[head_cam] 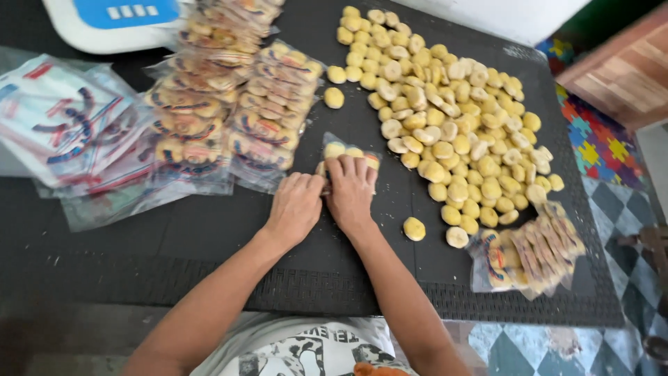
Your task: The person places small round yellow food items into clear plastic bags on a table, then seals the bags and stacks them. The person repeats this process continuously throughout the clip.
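Both my hands were down on the black mat point(209, 230), side by side and touching. My left hand point(296, 206) lay knuckles up, fingers curled at the near edge of a small clear bag of biscuits point(346, 151). My right hand point(351, 189) was pressed flat on top of that bag, fingers held together, covering its near half; the far end, with a few pale yellow biscuits inside, showed beyond my fingertips. Whether either hand was pinching the plastic, I could not tell.

The bag sat near the middle of the mat. Just right of it spread a large heap of loose round biscuits point(452, 118); two strays point(415, 228) lay close to my right wrist. To the left stood rows of filled bags point(229, 104), overlapping, and further left a pile of empty printed bags point(62, 125). A few more filled bags point(529, 254) lay at the right near corner. A white and blue scale point(115, 21) stood at the far edge.
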